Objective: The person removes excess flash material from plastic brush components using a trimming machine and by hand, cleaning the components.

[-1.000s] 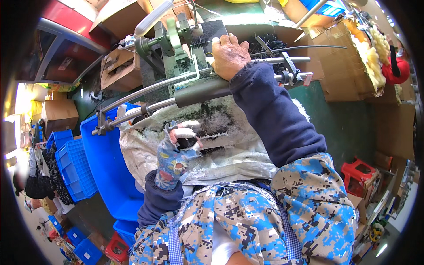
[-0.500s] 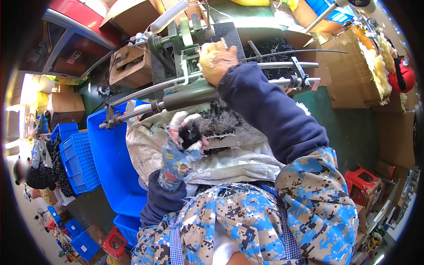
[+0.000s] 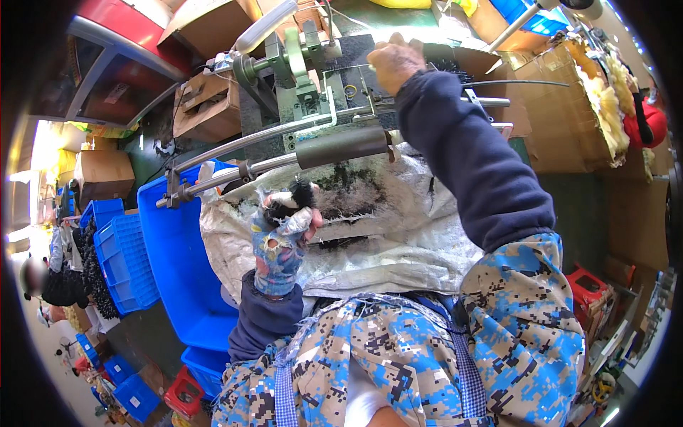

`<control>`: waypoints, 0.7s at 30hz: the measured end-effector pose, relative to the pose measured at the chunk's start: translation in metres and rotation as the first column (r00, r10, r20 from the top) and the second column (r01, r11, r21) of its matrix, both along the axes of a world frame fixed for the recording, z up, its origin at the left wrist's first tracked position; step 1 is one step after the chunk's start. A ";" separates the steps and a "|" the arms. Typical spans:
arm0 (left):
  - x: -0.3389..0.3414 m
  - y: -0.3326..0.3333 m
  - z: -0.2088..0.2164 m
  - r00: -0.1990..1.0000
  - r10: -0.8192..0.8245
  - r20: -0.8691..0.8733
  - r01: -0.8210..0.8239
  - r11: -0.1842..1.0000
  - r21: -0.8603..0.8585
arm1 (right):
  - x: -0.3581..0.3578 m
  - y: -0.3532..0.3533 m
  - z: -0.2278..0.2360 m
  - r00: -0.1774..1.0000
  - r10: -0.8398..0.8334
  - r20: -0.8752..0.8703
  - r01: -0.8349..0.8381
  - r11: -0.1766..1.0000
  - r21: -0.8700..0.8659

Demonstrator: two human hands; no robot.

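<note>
My left hand [image 3: 286, 217], in a torn, patterned fabric cover with white wrapping on its fingers, is closed around a black bristly tuft [image 3: 304, 192]. It hangs over a white woven sheet [image 3: 420, 242] spread over my lap and strewn with black fibres. My right hand [image 3: 396, 64] is bare and curled at the right side of a bench machine [image 3: 297, 67] with a greenish wheel. What those fingers hold, if anything, is hidden. Nearer to me, a dark grey roller [image 3: 341, 147] sits on a steel bar.
A blue tub [image 3: 178, 256] and blue crates [image 3: 128, 260] stand at the left. Dark bristles [image 3: 452, 69] lie behind my right hand, and a thin black rod [image 3: 526, 83] juts rightward. A large carton [image 3: 569, 107] stands at the right, with a red stool [image 3: 587, 292] lower down.
My right hand has moved right and away from the machine's middle, uncovering parts beside the wheel. The bars have shifted, with the roller further right. My left hand has turned with the black tuft.
</note>
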State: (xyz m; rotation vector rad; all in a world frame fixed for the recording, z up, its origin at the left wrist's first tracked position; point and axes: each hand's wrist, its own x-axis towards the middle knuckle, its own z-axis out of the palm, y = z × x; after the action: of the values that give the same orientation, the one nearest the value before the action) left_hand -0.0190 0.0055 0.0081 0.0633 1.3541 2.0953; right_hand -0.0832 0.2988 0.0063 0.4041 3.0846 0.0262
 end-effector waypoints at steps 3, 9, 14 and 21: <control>-0.001 -0.003 0.000 0.997 -0.070 0.012 0.070 0.995 -0.065 | 0.006 0.059 -0.007 0.978 -0.023 -0.206 0.047 0.993 0.113; -0.005 -0.014 -0.012 0.991 -0.055 0.119 0.032 0.983 0.182 | 0.040 0.028 0.010 0.929 -0.010 -0.371 -0.099 0.956 -0.274; 0.007 0.011 -0.006 0.966 -0.039 -0.255 -0.035 0.959 -0.281 | 0.111 -0.127 0.008 0.784 0.036 -0.619 -0.571 0.431 -0.698; 0.008 0.017 0.009 0.998 0.006 -0.057 -0.018 0.976 -0.216 | 0.116 -0.139 0.024 0.932 -0.317 -0.177 -0.264 -0.255 -0.930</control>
State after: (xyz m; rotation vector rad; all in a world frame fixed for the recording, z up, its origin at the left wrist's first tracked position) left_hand -0.0108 0.0221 0.0170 0.0229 1.6126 1.9555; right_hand 0.0333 0.1601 0.0302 0.2891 1.9204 -2.6451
